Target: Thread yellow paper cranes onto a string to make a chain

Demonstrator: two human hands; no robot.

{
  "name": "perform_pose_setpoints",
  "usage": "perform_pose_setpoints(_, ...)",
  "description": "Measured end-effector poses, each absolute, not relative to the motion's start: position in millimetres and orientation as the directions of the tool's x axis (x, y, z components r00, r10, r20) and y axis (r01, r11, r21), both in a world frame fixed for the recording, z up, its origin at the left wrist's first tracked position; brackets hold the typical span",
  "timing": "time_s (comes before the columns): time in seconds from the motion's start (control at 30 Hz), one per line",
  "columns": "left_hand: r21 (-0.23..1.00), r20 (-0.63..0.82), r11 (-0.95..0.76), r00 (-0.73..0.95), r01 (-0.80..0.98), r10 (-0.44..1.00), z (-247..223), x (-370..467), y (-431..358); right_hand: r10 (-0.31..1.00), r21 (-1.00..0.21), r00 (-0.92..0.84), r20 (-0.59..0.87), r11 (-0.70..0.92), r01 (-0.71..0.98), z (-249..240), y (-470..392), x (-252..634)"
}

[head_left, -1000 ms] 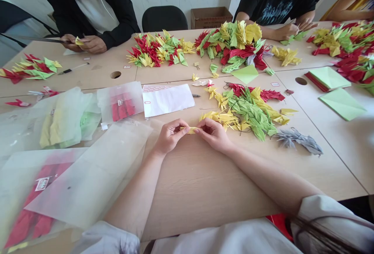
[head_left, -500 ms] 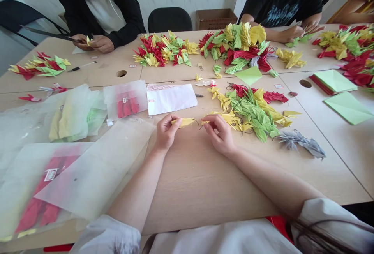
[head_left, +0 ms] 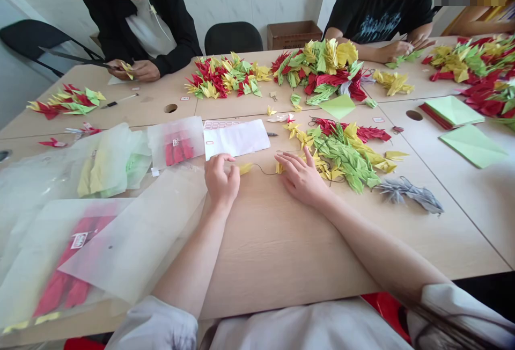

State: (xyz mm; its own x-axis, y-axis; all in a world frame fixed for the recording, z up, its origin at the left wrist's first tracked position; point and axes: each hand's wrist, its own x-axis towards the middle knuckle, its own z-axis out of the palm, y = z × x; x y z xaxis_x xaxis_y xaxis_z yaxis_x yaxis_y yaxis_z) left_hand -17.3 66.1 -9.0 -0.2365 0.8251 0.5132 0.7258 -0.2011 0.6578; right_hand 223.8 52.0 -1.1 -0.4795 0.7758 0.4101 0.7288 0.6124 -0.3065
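My left hand is curled just in front of the white paper sheet. From its fingers, on the right side, pokes a yellow folded paper crane. A thin dark cord loops from this crane across to my right hand. That hand lies nearly flat, fingers stretched out, over the end of a bunch of yellow folded cranes. What lies beneath its palm is hidden. Right behind it sits a bunch of green folded cranes, with red ones farther back.
Frosted plastic bags with red, yellow and green folded paper cover the left side. A grey bundle and green paper squares lie at right. Across the table, two people work with paper near colourful piles.
My right hand has gone from a pinch to lying flat with fingers extended. My left hand has turned and shifted slightly left, and the cord between them is more stretched out.
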Motion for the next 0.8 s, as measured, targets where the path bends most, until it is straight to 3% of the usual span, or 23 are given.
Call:
perform_pose_setpoints(0.1,0.606,0.567,-0.342,-0.089,0.718,0.819,-5,-7,59,0.783,-0.285,-0.484,0.391,0.603,0.745,-5,52,220)
perform_pose_setpoints(0.2,0.652,0.479,-0.477,0.168,0.589,0.862,-5,11,49,0.768,-0.303,-0.493,0.409,0.624,0.721,-8,53,217)
perform_pose_setpoints(0.27,0.693,0.408,-0.480,0.255,0.539,0.876,-7,22,45,0.744,-0.322,-0.516,0.425,0.657,0.682,-9,54,215)
perform_pose_setpoints(0.6,0.887,0.177,-0.232,0.171,0.399,0.969,-16,26,51,0.737,-0.474,-0.462,0.492,0.673,0.568,-15,57,214)
perform_pose_setpoints(0.8,0.958,0.050,-0.066,0.061,0.280,0.997,-22,25,58,0.739,-0.384,-0.440,0.510,0.653,0.653,-17,58,216)
